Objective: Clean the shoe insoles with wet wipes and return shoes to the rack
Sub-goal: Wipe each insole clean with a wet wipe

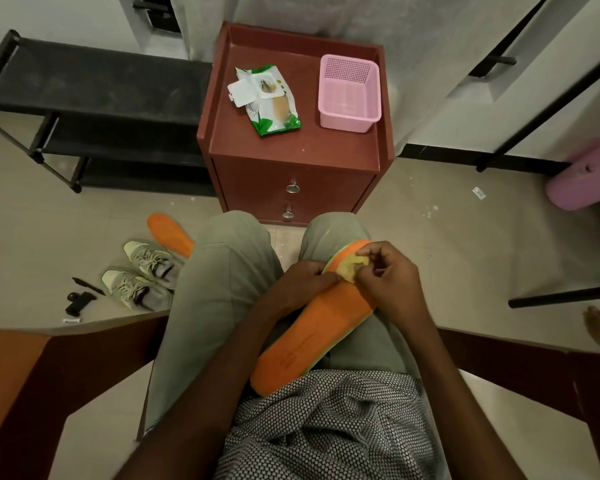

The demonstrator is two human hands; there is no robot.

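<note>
Pink basket [350, 95] beside opened wipes pack [270, 102]; contents unclear.

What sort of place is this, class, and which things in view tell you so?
Probably a room in a home, perhaps by the entrance: a black shoe rack stands against the wall, a small red-brown cabinet with drawers sits beside it, and sneakers lie on the tiled floor.

Pink basket [350, 95] on red-brown cabinet [291, 150].

Second insole [168, 233] partly behind knee; insole [312, 334] imprint seemingly text, unreadable.
</note>
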